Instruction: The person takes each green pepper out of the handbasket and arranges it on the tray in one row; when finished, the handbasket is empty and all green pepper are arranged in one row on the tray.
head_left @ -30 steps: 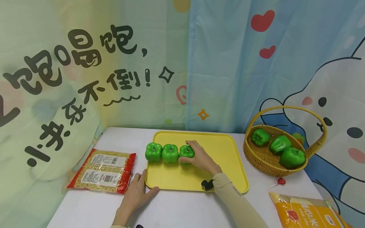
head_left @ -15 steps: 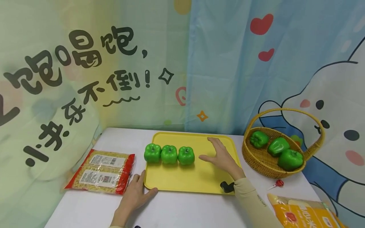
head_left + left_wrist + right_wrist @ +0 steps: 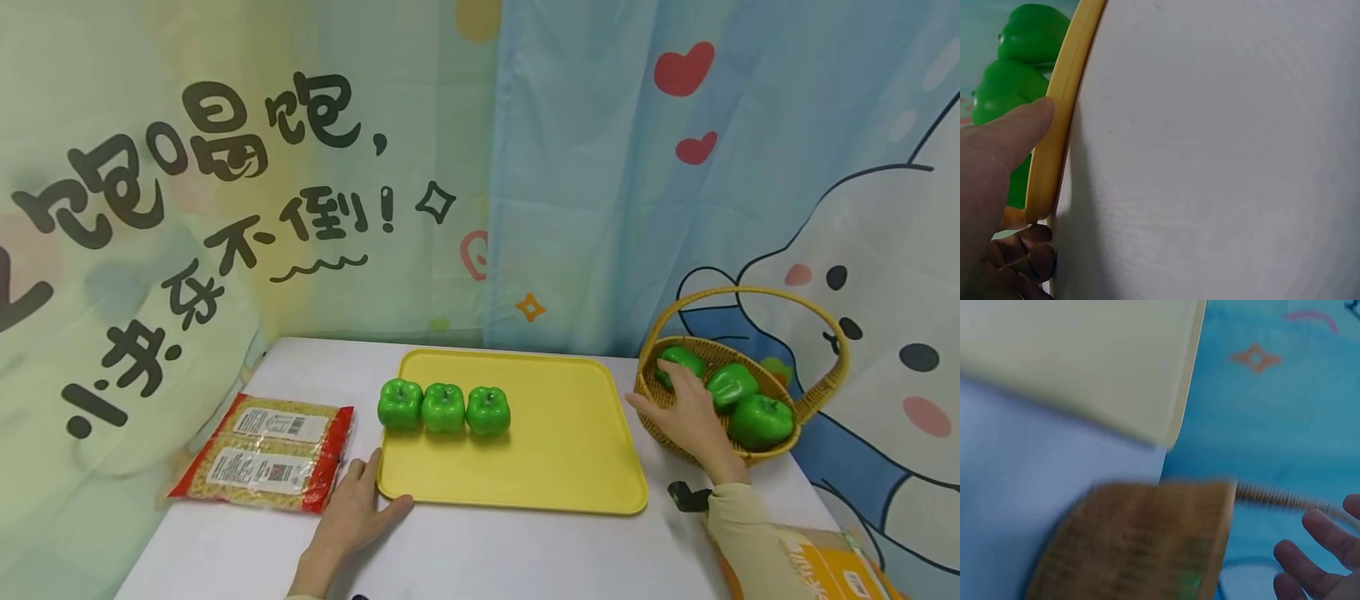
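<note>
my left hand (image 3: 351, 507) lies relaxed at the tray (image 3: 570, 442) corner, likely bracing it; right hand (image 3: 692, 421) spread, holding nothing, at the basket (image 3: 820, 396) corralling three green peppers (image 3: 761, 422). other three rowed on tray's left.

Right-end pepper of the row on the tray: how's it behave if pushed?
The right-end pepper likely slides or wobbles more than rolls: it stands stem-up with squarish sides. Its glossy skin may be slippery to grip. Pushed left, it would probably shove the neighbouring pepper close beside it.
</note>
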Demonstrator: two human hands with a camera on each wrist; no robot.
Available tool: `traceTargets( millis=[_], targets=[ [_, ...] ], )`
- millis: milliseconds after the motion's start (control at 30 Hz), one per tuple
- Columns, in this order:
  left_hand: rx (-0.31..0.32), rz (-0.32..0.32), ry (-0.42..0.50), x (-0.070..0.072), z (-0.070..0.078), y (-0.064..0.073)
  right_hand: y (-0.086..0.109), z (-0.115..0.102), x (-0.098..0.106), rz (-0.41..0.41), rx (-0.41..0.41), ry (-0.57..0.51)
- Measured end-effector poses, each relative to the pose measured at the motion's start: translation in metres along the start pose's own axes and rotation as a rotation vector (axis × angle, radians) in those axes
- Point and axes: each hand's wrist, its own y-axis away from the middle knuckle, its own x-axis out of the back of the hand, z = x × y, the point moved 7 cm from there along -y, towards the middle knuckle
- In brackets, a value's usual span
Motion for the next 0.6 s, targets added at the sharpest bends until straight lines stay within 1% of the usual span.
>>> traceTargets(
  millis=[100,200,267,367,467,600],
  targets=[
    [0.005,-0.011,0.002,-0.001,-0.001,0.000,0.006,0.024,0.016,0.037,-0.040,0.048],
    [0.009,-0.015,0.001,-0.002,-0.002,0.000,0.013,0.047,0.032,0.059,-0.106,0.097],
    [0.012,-0.016,-0.001,-0.002,-0.003,-0.001,0.018,0.062,0.042,0.072,-0.158,0.112],
    [0.013,-0.016,0.001,-0.003,-0.003,-0.001,0.025,0.083,0.054,0.100,-0.207,0.129],
    [0.008,-0.014,0.004,-0.002,-0.002,0.000,0.032,0.099,0.061,0.120,-0.248,0.141],
    [-0.005,-0.004,0.007,-0.001,-0.001,0.000,0.039,0.113,0.065,0.133,-0.272,0.168]
  ],
)
